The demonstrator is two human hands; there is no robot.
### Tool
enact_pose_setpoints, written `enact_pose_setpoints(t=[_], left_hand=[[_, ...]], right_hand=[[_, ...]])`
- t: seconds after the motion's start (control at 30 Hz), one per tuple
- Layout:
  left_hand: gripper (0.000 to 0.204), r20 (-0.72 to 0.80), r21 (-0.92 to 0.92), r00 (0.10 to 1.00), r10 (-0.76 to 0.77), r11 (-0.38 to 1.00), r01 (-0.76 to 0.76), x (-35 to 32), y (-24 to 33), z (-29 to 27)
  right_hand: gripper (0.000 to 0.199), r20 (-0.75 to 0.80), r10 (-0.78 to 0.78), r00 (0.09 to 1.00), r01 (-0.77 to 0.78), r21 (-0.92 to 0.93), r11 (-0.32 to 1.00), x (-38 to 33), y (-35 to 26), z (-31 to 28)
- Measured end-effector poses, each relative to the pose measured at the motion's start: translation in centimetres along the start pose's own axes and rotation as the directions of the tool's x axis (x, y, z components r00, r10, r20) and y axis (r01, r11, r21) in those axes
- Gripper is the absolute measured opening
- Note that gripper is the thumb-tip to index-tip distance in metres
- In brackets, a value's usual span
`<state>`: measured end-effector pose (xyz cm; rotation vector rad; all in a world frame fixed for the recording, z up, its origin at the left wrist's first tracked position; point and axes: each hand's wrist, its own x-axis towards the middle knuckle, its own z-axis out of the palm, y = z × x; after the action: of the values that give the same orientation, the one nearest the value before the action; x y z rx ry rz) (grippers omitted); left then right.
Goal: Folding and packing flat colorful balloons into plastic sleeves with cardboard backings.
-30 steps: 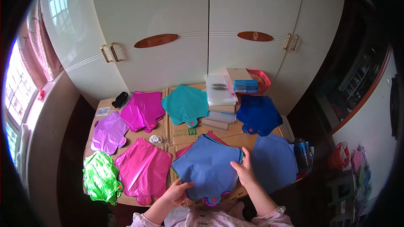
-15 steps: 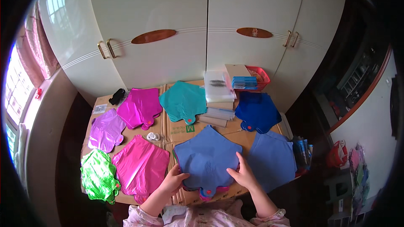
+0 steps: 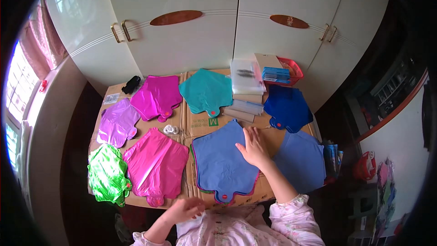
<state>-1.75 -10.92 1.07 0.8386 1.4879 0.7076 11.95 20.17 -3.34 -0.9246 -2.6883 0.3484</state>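
In front of me lies a stack of flat star-shaped foil balloons (image 3: 223, 164), dull blue on top with pink and green edges peeping out beneath. Its tail, marked by a red dot, points toward me. My right hand (image 3: 255, 148) rests on the stack's upper right part, fingers outstretched and thumb apart, gripping nothing. Off the table's near edge, my left hand (image 3: 185, 209) hovers in front of my body with loosely bent fingers and nothing visible in it. A hot-pink foil balloon pile (image 3: 157, 166) sits left of the stack, and another blue pile (image 3: 300, 161) lies to its right.
Around the cardboard-covered table (image 3: 200, 130) are bright green (image 3: 108, 173), lilac (image 3: 119, 122), magenta (image 3: 157, 95), teal (image 3: 207, 90) and dark blue (image 3: 289, 109) foil piles. Clear plastic sleeves (image 3: 246, 75) and a red basket (image 3: 296, 70) stand at the back, before white cabinets (image 3: 182, 50).
Both hands have let go of the blue stack's sides. My left hand has drawn back toward my body; my right has moved up onto the stack's upper right. The view has shifted.
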Motion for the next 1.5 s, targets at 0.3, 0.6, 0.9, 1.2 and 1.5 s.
enact_pose_setpoints(t=[0.3, 0.6, 0.9, 1.2, 1.5], left_hand=[[0.041, 0.208, -0.625, 0.978, 0.024, 0.772, 0.114, 2.5, -4.1, 7.2], [0.051, 0.335, -0.892, 0.941, 0.056, 0.34, 0.298, 5.0, -4.5, 10.8], [0.031, 0.47, -0.846, 0.847, 0.248, -0.15, 0.512, 6.2, -5.8, 10.7], [0.036, -0.022, -0.621, 0.999, -0.037, 0.784, 0.015, 4.8, -4.8, 12.4], [0.028, 0.058, -0.775, 0.996, -0.067, 0.626, 0.087, 4.9, -6.1, 12.0]], right_hand=[[0.067, 0.01, -0.093, 0.996, 0.092, 0.106, 0.99, -2.6, -1.7, 0.4], [0.067, -0.035, -0.178, 0.983, 0.181, 0.139, 0.974, -6.8, -4.3, -0.1], [0.06, -0.084, -0.112, 0.99, 0.119, 0.078, 0.99, -5.1, -4.4, 0.1], [0.054, -0.066, -0.071, 0.995, 0.095, 0.521, 0.848, -0.9, -1.9, 1.2], [0.037, 0.4, -0.033, 0.916, -0.338, 0.814, 0.472, 1.7, -0.8, 0.1]])
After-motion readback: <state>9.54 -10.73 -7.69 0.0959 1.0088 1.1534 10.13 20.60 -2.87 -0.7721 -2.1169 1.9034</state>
